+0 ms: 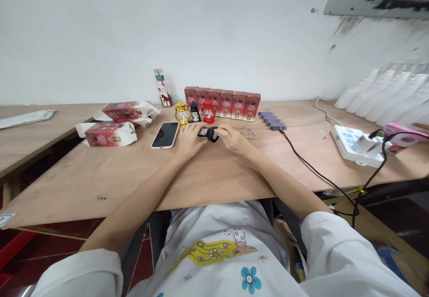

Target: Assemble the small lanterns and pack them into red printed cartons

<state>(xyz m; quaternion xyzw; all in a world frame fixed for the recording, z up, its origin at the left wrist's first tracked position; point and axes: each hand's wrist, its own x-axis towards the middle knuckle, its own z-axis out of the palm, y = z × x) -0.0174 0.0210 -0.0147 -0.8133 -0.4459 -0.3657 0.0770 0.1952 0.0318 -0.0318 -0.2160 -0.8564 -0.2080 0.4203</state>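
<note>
Small black lantern (212, 134) held on its side over a pale wooden bench (204, 176).
The left hand (191, 139) has its grip curled around the lantern's body; the right hand (231, 138) bends its fingers at the round end, whether pinching it I cannot tell. Behind, red boxes (227, 104) stand before a white wall (117, 33); a phone (165, 135) lies left, a power strip (345, 141) right.

A small workshop or packing room is suggested. A bare plywood workbench (127, 185) is set against a scuffed white wall (100, 33). Printed red cartons (227, 104) are lined up at upper centre, with miniature lanterns (208, 113) placed before them; open-flapped cartons (110, 135) are left loose at centre left.
</note>
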